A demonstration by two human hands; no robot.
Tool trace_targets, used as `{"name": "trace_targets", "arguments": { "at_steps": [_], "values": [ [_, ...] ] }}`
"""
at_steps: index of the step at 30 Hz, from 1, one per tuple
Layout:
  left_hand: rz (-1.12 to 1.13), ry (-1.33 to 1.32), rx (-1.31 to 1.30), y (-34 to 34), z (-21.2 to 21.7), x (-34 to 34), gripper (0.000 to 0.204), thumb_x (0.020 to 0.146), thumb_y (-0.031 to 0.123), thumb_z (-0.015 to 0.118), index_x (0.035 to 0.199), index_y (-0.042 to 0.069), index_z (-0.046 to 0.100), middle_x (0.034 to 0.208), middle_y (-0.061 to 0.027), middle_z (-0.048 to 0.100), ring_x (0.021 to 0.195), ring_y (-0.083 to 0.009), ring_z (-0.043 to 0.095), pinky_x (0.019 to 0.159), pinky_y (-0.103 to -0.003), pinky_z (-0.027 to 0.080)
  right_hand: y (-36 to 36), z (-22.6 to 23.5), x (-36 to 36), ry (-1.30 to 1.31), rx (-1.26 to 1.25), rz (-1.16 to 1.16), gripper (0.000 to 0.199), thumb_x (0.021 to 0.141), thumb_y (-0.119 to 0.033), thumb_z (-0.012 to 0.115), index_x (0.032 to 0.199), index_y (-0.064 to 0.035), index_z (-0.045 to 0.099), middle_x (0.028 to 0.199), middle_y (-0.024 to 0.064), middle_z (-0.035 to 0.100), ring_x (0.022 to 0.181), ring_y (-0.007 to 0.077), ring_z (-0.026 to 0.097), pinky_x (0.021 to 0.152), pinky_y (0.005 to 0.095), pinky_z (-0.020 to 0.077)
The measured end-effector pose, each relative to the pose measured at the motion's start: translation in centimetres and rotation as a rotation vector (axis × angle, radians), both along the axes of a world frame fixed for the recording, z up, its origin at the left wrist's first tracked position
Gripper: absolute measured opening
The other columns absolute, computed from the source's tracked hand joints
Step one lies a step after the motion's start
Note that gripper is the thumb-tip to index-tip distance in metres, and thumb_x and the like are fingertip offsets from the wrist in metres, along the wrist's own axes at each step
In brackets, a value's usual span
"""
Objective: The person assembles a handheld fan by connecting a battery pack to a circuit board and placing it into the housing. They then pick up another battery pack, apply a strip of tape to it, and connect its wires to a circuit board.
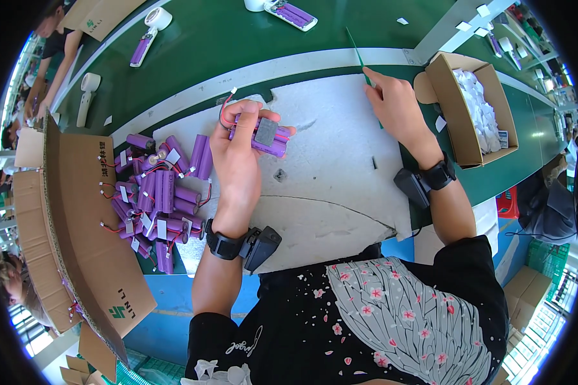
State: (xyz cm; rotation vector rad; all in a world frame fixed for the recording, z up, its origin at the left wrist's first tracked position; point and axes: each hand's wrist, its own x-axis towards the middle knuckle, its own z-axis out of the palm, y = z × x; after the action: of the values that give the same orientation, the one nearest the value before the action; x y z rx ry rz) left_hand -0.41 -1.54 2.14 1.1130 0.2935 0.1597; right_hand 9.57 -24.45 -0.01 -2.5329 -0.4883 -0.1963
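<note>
My left hand (236,163) is closed around a purple battery pack (273,147) above the white foam board (327,167). A grey square pad (265,132) sits on the pack's upper face, and red and black wires with a white connector (234,90) stick out past my fingers. At the board's far right edge, my right hand (398,106) is closed on a long thin green pointed tool (355,47), whose tip points away from me. My fingers hide part of this tool, so I cannot tell its exact kind. Wide space separates the two hands.
Several wired purple battery packs (164,192) are heaped left of the board, beside a large cardboard box (103,224). At right stands an open carton (498,115) with white pieces. A metal rail (237,77) crosses behind the board. Another person (61,48) works at far left.
</note>
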Motion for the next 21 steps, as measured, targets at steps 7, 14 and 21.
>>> {"name": "trace_targets", "arguments": {
  "at_steps": [7, 14, 21],
  "values": [
    [-0.004, -0.008, 0.008, 0.05, -0.02, -0.04, 0.022, 0.091, 0.027, 0.056, 0.098, 0.007, 0.057, 0.084, -0.0124, 0.063, 0.069, -0.0293, 0.067, 0.049, -0.03, 0.049, 0.03, 0.02, -0.02, -0.002, -0.003, 0.003, 0.031, 0.087, -0.009, 0.057, 0.116, -0.0001, 0.059, 0.069, 0.0203, 0.06, 0.056, 0.0269, 0.056, 0.063, 0.0339, 0.0478],
    [-0.007, -0.007, 0.004, 0.03, -0.02, -0.01, 0.022, 0.091, 0.027, 0.056, 0.097, 0.006, 0.057, 0.083, -0.0125, 0.063, 0.069, -0.0293, 0.067, 0.05, -0.031, 0.05, -0.01, -0.09, 0.06, -0.005, -0.008, 0.005, 0.032, 0.087, -0.009, 0.057, 0.117, -0.0001, 0.059, 0.07, 0.0206, 0.061, 0.057, 0.0274, 0.057, 0.063, 0.034, 0.048],
    [-0.001, -0.002, 0.006, -0.01, -0.11, 0.04, 0.022, 0.091, 0.027, 0.057, 0.097, 0.006, 0.057, 0.083, -0.0126, 0.063, 0.069, -0.0295, 0.067, 0.051, -0.031, 0.05, 0.02, -0.02, 0.0, -0.017, 0.006, 0.015, 0.032, 0.086, -0.008, 0.057, 0.117, 0.0002, 0.059, 0.071, 0.0213, 0.061, 0.058, 0.0296, 0.057, 0.064, 0.0348, 0.048]
  ]
}}
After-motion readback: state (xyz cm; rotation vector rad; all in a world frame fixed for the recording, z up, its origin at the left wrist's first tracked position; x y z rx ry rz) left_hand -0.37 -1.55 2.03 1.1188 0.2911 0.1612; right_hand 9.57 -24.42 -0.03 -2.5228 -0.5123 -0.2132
